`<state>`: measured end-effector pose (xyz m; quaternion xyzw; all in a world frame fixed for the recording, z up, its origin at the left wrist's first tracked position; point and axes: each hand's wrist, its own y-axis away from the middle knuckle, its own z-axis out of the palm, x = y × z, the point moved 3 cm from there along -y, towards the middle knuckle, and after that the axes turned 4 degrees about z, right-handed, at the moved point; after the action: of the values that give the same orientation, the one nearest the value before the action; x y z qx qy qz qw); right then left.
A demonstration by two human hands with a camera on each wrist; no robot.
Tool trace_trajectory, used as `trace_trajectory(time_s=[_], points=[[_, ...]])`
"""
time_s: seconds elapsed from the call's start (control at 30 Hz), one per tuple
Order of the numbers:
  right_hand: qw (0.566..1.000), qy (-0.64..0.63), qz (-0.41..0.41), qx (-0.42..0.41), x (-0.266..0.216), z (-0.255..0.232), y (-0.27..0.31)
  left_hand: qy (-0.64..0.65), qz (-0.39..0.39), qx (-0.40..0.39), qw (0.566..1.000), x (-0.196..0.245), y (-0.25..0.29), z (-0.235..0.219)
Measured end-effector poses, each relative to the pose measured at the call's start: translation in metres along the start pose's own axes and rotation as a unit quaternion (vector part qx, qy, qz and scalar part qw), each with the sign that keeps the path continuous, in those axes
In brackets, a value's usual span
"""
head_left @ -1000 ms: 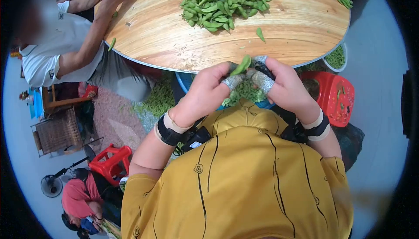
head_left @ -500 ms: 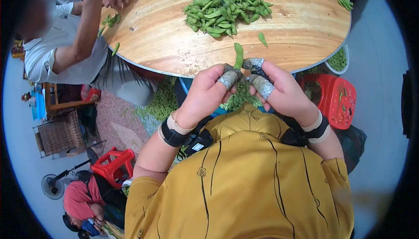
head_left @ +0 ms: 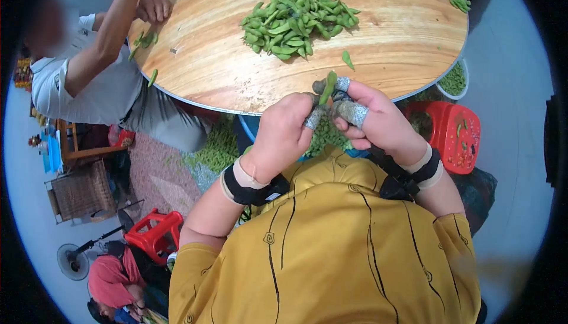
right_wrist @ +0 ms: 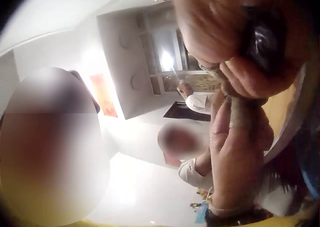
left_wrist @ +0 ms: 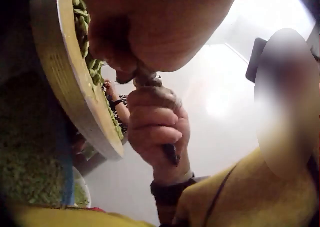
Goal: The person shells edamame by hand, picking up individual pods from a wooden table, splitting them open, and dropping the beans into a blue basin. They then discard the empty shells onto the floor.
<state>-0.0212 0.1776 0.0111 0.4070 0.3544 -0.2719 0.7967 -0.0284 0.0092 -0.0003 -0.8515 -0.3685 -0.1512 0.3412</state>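
Both my hands meet at the near edge of the round wooden table (head_left: 225, 70), over my lap. My left hand (head_left: 290, 126) and my right hand (head_left: 370, 117) pinch one green edamame pod (head_left: 329, 86) between taped fingertips (head_left: 354, 111). The pod sticks up between them. A big pile of green pods (head_left: 296, 22) lies on the table beyond my hands, with one loose pod (head_left: 347, 59) nearer. In the left wrist view my right hand (left_wrist: 157, 124) is curled beside the table rim (left_wrist: 75, 87). In the right wrist view my left hand (right_wrist: 235, 152) is blurred.
A blue basin (head_left: 251, 124) full of pods sits under the table edge below my hands. A red stool (head_left: 454, 135) stands at the right, a white bowl of pods (head_left: 455, 80) behind it. Another person (head_left: 89, 81) works at the table's left. A second red stool (head_left: 152, 232) is lower left.
The pod has been turned from slanting to upright between my fingertips, and both hands have shifted slightly up and left. The person at the left moved their arm over the table.
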Motion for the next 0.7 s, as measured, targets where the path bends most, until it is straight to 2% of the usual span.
trace_trajectory(time_s=[0.07, 0.1, 0.13, 0.17, 0.2, 0.23, 0.27, 0.33, 0.37, 0.4, 0.43, 0.47, 0.5, 0.53, 0.57, 0.6, 0.63, 0.7], points=[[1.000, -0.016, 0.020, -0.005, -0.005, -0.002, 0.002, 0.096, -0.030, -0.008, 0.995, 0.002, -0.004, -0.005], [0.996, -0.072, 0.039, -0.044, -0.007, -0.002, 0.004, 0.336, -0.219, -0.074, 0.913, 0.001, -0.001, -0.002], [0.987, -0.128, 0.057, -0.083, -0.008, -0.001, 0.006, 0.336, -0.218, -0.076, 0.913, -0.001, -0.002, -0.005], [0.987, -0.130, 0.056, -0.082, -0.009, -0.001, 0.006, 0.530, -0.273, -0.104, 0.796, -0.003, 0.000, -0.003], [0.979, -0.162, 0.070, -0.103, -0.008, 0.001, 0.007, 0.694, -0.315, -0.127, 0.635, -0.001, 0.002, -0.001], [0.970, -0.193, 0.084, -0.123, -0.009, 0.002, 0.008, 0.760, -0.301, -0.120, 0.564, 0.002, 0.002, 0.000], [0.970, -0.194, 0.083, -0.122, -0.011, 0.003, 0.008, 0.760, -0.301, -0.122, 0.563, 0.000, 0.002, 0.003], [0.990, -0.113, 0.077, -0.041, -0.014, 0.002, 0.005, 0.783, -0.313, -0.124, 0.522, -0.003, 0.002, 0.009], [0.990, -0.113, 0.077, -0.041, -0.010, 0.001, 0.003, 0.784, -0.312, -0.124, 0.522, -0.002, 0.001, 0.009], [0.999, -0.029, 0.040, -0.003, -0.005, -0.003, -0.001, 0.645, -0.338, -0.127, 0.674, -0.006, 0.000, 0.007], [0.998, 0.055, 0.002, 0.035, -0.003, -0.007, -0.003, 0.478, -0.350, -0.124, 0.796, -0.010, 0.000, 0.005], [0.998, 0.055, 0.003, 0.034, -0.005, -0.007, -0.003, 0.478, -0.350, -0.123, 0.796, -0.010, 0.001, 0.007], [0.993, 0.107, -0.004, 0.046, -0.007, -0.006, -0.002, 0.365, -0.284, -0.065, 0.884, -0.010, -0.001, 0.003], [0.986, 0.158, -0.011, 0.055, -0.009, -0.006, -0.002, 0.241, -0.210, -0.005, 0.947, -0.007, -0.004, -0.002], [0.986, 0.157, -0.011, 0.052, -0.007, -0.003, -0.003, 0.247, -0.232, 0.004, 0.941, -0.003, -0.005, -0.001], [0.960, 0.252, -0.109, 0.051, -0.011, 0.003, -0.004, 0.245, -0.233, 0.005, 0.941, -0.002, -0.007, 0.001], [0.915, 0.343, -0.205, 0.050, -0.015, 0.009, -0.004, 0.228, -0.227, 0.016, 0.947, -0.001, -0.009, 0.001], [0.910, 0.353, -0.204, 0.069, -0.015, 0.010, -0.005, 0.182, -0.217, 0.036, 0.958, 0.002, -0.013, -0.001]])
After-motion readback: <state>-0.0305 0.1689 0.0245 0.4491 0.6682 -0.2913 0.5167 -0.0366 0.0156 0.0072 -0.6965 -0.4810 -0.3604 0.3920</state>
